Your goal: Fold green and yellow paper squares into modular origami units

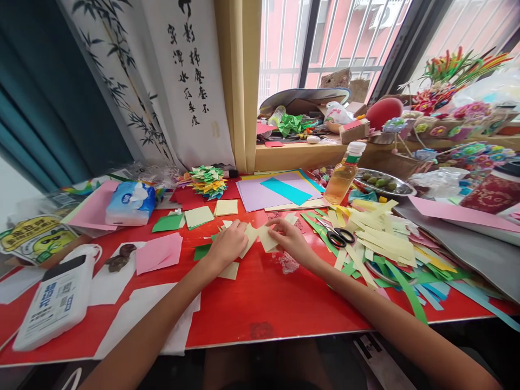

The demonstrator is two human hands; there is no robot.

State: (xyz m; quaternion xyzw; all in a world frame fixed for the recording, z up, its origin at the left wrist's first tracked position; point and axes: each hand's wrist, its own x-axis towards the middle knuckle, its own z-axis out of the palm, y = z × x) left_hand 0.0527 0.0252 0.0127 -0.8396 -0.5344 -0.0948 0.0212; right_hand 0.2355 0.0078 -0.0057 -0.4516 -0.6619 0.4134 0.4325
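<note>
My left hand [229, 244] and my right hand [289, 238] rest close together on the red table [260, 303], both pinching a small pale yellow paper piece [260, 237] between them. The fingers of each hand are curled onto the paper's edges. More yellow squares [226, 207] and green paper squares [168, 222] lie just beyond my left hand. Black-handled scissors [338, 234] lie to the right of my right hand, on a heap of yellow and green paper strips [382, 244].
A tissue pack [130, 203] and pink sheets [158, 253] lie at left, a white box [57, 303] near the front left edge. Purple and blue sheets [280, 192], a folded paper ball [208, 181], a bottle [345, 173] and a dish [384, 184] stand behind. The windowsill holds paper flowers [455, 81].
</note>
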